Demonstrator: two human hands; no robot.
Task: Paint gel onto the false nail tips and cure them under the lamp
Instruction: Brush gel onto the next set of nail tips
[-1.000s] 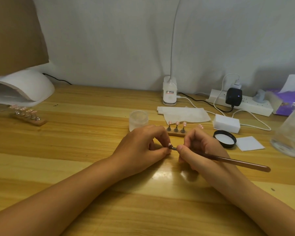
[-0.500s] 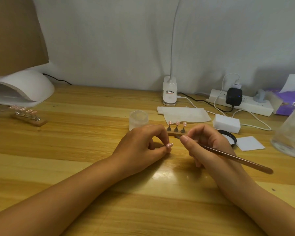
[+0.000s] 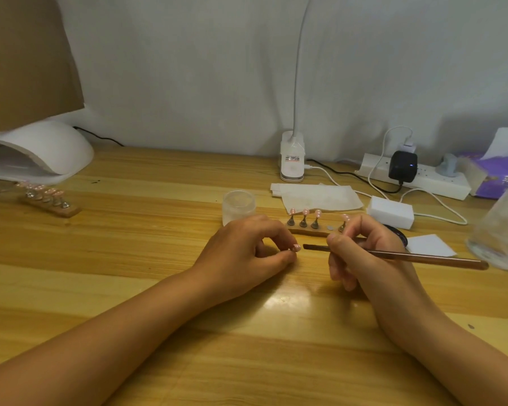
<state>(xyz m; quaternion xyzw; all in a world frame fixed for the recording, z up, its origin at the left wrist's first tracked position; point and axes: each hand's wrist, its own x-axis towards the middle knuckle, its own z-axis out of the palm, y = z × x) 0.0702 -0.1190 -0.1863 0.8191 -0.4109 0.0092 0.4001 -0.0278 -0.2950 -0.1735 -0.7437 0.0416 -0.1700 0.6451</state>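
Curing lamp (image 3: 41, 153) sits well left of the centre stand (image 3: 305, 230). A second rack (image 3: 52, 202) of pink tips is also well left of it. Left hand (image 3: 244, 256) is just in front of the stand, thumb and forefinger curled, pinching one pink nail tip (image 3: 296, 247). Right hand (image 3: 367, 259) is in front of the stand's right end, fingers curled round a brush (image 3: 423, 257), pen-style. A second ago the bristles touched the tip; now they sit just right of it, with a small gap between. Four mounted tips (image 3: 305, 212) are on the stand.
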